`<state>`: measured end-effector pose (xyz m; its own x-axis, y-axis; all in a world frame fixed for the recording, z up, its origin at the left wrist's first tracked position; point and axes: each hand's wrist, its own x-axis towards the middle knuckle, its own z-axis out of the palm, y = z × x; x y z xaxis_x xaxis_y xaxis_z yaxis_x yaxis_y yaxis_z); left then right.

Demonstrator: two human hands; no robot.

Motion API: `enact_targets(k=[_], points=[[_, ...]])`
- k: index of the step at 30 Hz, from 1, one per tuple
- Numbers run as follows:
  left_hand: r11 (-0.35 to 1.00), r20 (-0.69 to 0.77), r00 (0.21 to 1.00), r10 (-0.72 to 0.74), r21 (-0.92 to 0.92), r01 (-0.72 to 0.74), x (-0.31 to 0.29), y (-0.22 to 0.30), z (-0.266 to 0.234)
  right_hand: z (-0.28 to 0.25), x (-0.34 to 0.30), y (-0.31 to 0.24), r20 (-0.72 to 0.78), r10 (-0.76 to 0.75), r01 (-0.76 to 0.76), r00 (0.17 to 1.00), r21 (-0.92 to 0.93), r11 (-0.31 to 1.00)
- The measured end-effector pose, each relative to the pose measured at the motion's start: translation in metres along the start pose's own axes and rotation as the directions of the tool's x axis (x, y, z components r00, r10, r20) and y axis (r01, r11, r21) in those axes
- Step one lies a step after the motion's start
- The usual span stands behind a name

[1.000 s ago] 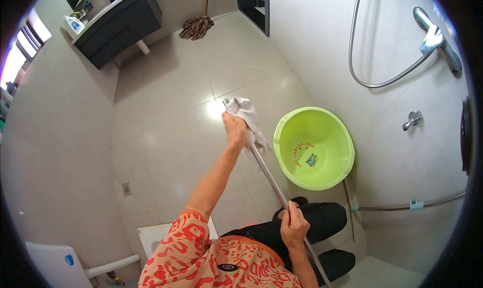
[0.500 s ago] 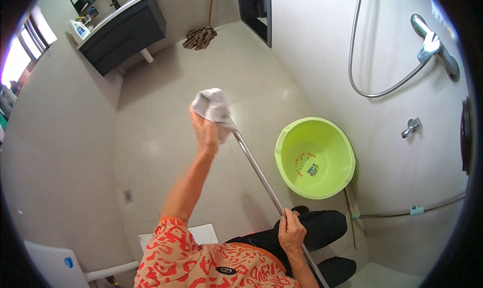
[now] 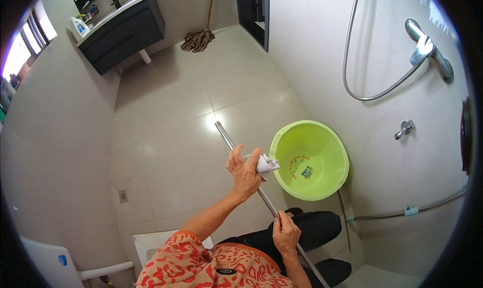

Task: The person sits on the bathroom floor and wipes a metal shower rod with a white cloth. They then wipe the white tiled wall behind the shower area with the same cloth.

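"From where I watch, what might slip?"

"The left hand (image 3: 245,176) lies over the slim silver metal pole (image 3: 268,202), fingertips parted; I can't tell if they grip the crumpled white cloth (image 3: 266,165) beside them. A loose hold could drop it. The right hand's (image 3: 287,233) fingers clamp the pole; swinging it might knock the round lime-green plastic basin (image 3: 329,150)."

"Any writing?"

"Bluish label, white plastic bottle (image 3: 76,24); orange print, basin. Too small for me."

Smooth, shiny metal pole (image 3: 268,202); matt white cloth rag (image 3: 267,164); glossy green plastic basin (image 3: 329,160); polished floor tiles (image 3: 176,172); rough mop head (image 3: 197,40), probably fabric.
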<state>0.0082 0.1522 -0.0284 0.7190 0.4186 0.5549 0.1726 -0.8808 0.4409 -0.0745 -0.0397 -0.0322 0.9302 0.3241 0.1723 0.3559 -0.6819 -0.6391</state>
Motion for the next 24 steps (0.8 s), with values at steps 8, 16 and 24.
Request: enact_targets(k=[8,16,24], points=[[0.785,0.142,0.907,-0.397,-0.460,0.415,-0.019,-0.001,0.010,0.005,-0.001,-0.003,-0.023,-0.016,0.015,1.000,-0.047,0.999],[0.765,-0.092,0.907,-0.410,-0.576,0.288,0.027,-0.035,0.015,0.006,-0.002,-0.002,-0.060,-0.106,0.103,0.993,-0.048,0.994],[0.391,0.071,0.709,-0.702,-0.794,0.466,0.079,-0.109,0.024,0.004,-0.007,-0.005,-0.064,-0.110,0.110,0.992,0.007,0.994]])
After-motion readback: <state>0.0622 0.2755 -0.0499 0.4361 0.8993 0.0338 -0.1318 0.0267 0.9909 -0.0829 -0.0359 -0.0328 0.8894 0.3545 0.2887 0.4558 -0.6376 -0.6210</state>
